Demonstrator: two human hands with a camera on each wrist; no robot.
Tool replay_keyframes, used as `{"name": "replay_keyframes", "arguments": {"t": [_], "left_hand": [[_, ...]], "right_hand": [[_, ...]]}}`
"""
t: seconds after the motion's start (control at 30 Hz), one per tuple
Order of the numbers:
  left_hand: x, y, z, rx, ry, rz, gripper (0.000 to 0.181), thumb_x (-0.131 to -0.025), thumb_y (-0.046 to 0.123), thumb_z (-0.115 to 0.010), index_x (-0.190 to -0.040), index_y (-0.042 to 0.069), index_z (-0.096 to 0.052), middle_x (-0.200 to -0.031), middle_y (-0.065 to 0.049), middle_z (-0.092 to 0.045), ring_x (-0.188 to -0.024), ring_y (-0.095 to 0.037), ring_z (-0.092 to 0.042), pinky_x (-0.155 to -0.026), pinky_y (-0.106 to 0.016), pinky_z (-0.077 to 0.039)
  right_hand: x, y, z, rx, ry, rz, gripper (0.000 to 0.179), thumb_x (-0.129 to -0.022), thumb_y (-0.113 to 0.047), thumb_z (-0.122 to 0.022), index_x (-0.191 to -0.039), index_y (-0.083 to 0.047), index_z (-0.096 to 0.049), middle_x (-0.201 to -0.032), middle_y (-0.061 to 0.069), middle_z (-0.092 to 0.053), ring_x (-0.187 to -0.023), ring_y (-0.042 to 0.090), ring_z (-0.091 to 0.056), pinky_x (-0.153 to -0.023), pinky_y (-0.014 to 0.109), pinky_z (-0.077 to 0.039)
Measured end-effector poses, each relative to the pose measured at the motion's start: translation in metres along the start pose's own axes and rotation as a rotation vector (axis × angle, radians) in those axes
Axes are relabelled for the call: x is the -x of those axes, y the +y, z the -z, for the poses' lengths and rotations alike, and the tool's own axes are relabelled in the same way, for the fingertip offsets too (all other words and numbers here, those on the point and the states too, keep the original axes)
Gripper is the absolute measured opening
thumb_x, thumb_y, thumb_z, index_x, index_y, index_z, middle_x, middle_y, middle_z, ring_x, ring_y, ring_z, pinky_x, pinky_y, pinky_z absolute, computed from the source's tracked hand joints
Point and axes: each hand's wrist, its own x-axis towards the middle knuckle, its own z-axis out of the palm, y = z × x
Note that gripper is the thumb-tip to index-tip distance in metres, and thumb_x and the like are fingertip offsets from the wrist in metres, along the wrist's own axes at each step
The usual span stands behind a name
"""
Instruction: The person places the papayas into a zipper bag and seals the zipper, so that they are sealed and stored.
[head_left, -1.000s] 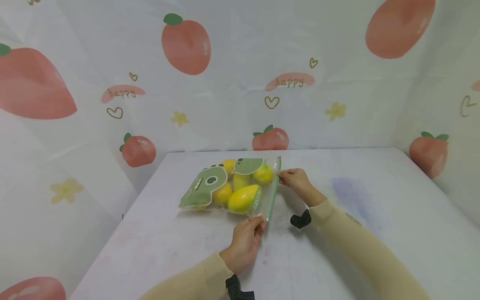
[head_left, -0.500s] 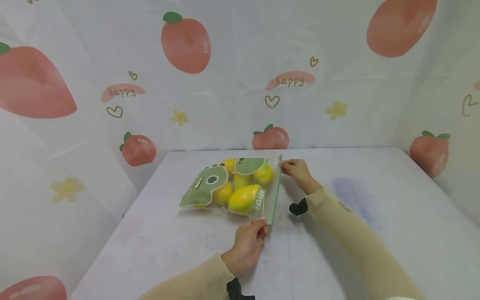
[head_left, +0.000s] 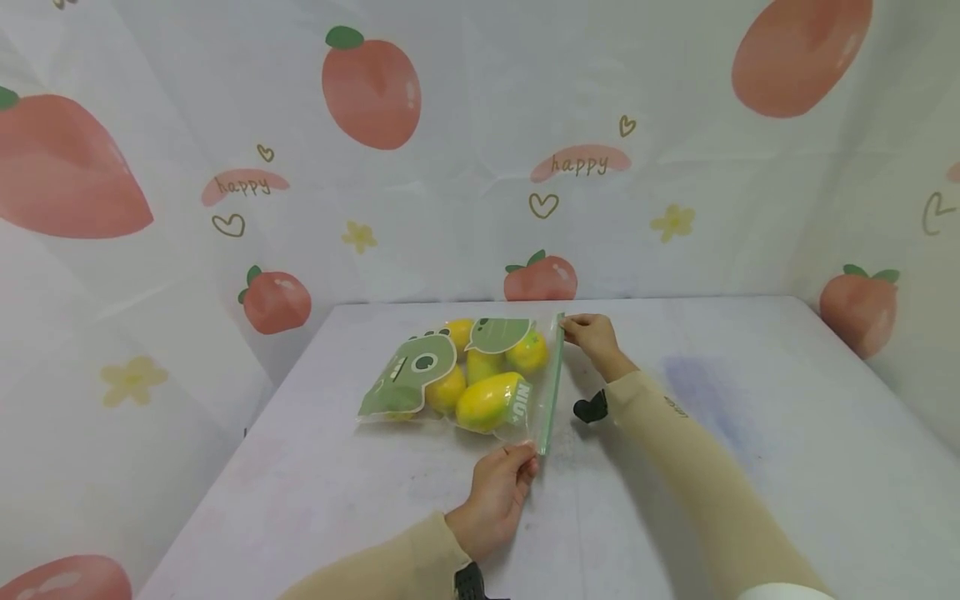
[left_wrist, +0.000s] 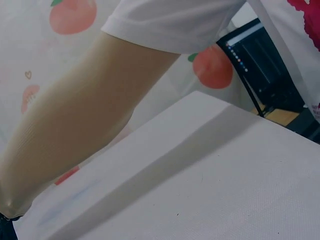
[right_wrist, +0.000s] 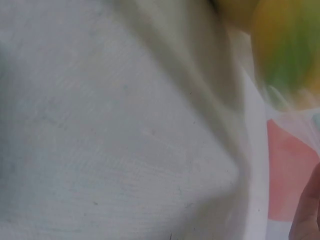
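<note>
A clear zip bag with a green monster print lies on the white table, its zip edge towards the right. Inside are several yellow-green fruits, among them a mango-shaped one. My left hand pinches the near corner of the zip edge between thumb and fingers. At the far corner, my right hand pinches the same edge. In the right wrist view, a blurred fruit shows through the plastic, with a finger below it. The left wrist view shows neither the left hand nor the bag.
The white table runs back to a wall cloth printed with peaches, hearts and flowers. A sleeved arm crosses the left wrist view, with a dark screen beyond the table edge.
Both hands draw apart along the zip edge: the right slides away towards the far corner, the left slightly nearer. The zip edge looks straighter, and the bag's lettering shows more fully.
</note>
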Motion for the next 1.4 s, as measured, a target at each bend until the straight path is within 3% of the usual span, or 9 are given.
{"name": "replay_keyframes", "arguments": {"t": [0.3, 0.47, 0.57, 0.77, 0.9, 0.97, 1.13, 1.3, 1.4], "left_hand": [[0.001, -0.002, 0.001, -0.027, -0.01, 0.012, 0.006, -0.093, 0.003, -0.057, -0.095, -0.003, -0.059, -0.087, -0.002, -0.053, -0.075, -0.01, -0.051, -0.072, -0.017, -0.048], [-0.001, 0.004, 0.006, -0.07, -0.105, 0.029, 0.006, -0.091, -0.003, -0.056, -0.094, 0.0, -0.059, -0.086, -0.001, -0.053, -0.076, -0.011, -0.052, -0.073, -0.018, -0.048], [0.0, 0.014, 0.013, -0.179, -0.198, 0.051, 0.017, -0.091, -0.003, -0.057, -0.108, -0.007, -0.059, -0.091, -0.004, -0.058, -0.079, -0.011, -0.055, -0.078, -0.02, -0.05], [0.004, 0.042, 0.033, -0.534, -0.447, 0.066, 0.044, -0.092, 0.001, -0.054, -0.13, -0.019, -0.046, -0.116, -0.02, -0.061, -0.093, -0.013, -0.061, -0.096, -0.036, -0.051], [0.009, 0.07, 0.039, -0.736, -0.534, 0.057, 0.042, -0.094, 0.006, -0.056, -0.131, -0.014, -0.05, -0.121, -0.024, -0.059, -0.097, -0.016, -0.062, -0.095, -0.037, -0.051], [0.01, 0.087, 0.042, -0.779, -0.553, 0.023, 0.04, -0.095, 0.009, -0.056, -0.13, -0.01, -0.053, -0.124, -0.025, -0.058, -0.101, -0.019, -0.063, -0.094, -0.036, -0.052], [0.012, 0.139, 0.053, -0.785, -0.542, -0.171, 0.041, -0.096, 0.015, -0.056, -0.13, -0.006, -0.053, -0.129, -0.025, -0.056, -0.11, -0.026, -0.062, -0.098, -0.039, -0.05], [0.014, 0.183, 0.069, -0.813, -0.385, -0.362, 0.039, -0.098, 0.02, -0.055, -0.13, -0.002, -0.055, -0.125, -0.017, -0.06, -0.107, -0.019, -0.064, -0.097, -0.037, -0.05], [0.013, 0.198, 0.08, -0.825, -0.281, -0.45, 0.04, -0.099, 0.023, -0.055, -0.13, -0.001, -0.054, -0.117, -0.006, -0.063, -0.102, -0.013, -0.066, -0.092, -0.028, -0.052]], "right_hand": [[0.0, 0.004, 0.0, -0.001, 0.013, 0.0, 0.04, -0.098, -0.016, -0.057, -0.125, 0.013, -0.056, -0.125, 0.026, -0.059, -0.074, -0.001, -0.061, -0.096, 0.035, -0.05], [0.002, 0.004, 0.0, -0.013, 0.024, 0.001, 0.041, -0.097, -0.015, -0.058, -0.128, 0.011, -0.054, -0.122, 0.026, -0.06, -0.074, -0.001, -0.063, -0.098, 0.037, -0.049], [0.004, 0.003, 0.0, -0.036, 0.006, -0.004, 0.042, -0.096, -0.011, -0.058, -0.132, 0.009, -0.048, -0.124, 0.028, -0.058, -0.074, 0.001, -0.062, -0.096, 0.035, -0.051], [0.009, 0.004, -0.001, -0.047, -0.069, 0.01, 0.044, -0.094, -0.003, -0.058, -0.134, 0.006, -0.043, -0.132, 0.029, -0.051, -0.085, 0.011, -0.063, -0.082, 0.025, -0.055], [0.013, 0.006, 0.0, 0.039, -0.109, 0.02, 0.042, -0.093, -0.005, -0.059, -0.132, 0.006, -0.046, -0.138, 0.028, -0.049, -0.11, 0.029, -0.061, -0.096, 0.035, -0.051], [0.016, 0.006, 0.001, 0.084, -0.119, 0.019, 0.042, -0.093, -0.006, -0.06, -0.132, 0.006, -0.048, -0.139, 0.028, -0.048, -0.12, 0.035, -0.055, -0.102, 0.041, -0.046], [0.022, 0.007, 0.001, 0.149, -0.127, 0.021, 0.044, -0.093, -0.007, -0.059, -0.135, 0.005, -0.048, -0.139, 0.025, -0.048, -0.122, 0.033, -0.052, -0.103, 0.04, -0.045], [0.026, 0.009, 0.002, 0.161, -0.168, 0.023, 0.049, -0.093, -0.006, -0.057, -0.14, 0.002, -0.045, -0.146, 0.021, -0.042, -0.117, 0.028, -0.052, -0.099, 0.037, -0.048], [0.028, 0.011, 0.003, 0.191, -0.184, 0.045, 0.051, -0.092, -0.006, -0.057, -0.142, 0.002, -0.045, -0.148, 0.021, -0.04, -0.126, 0.029, -0.046, -0.107, 0.042, -0.041]]}}
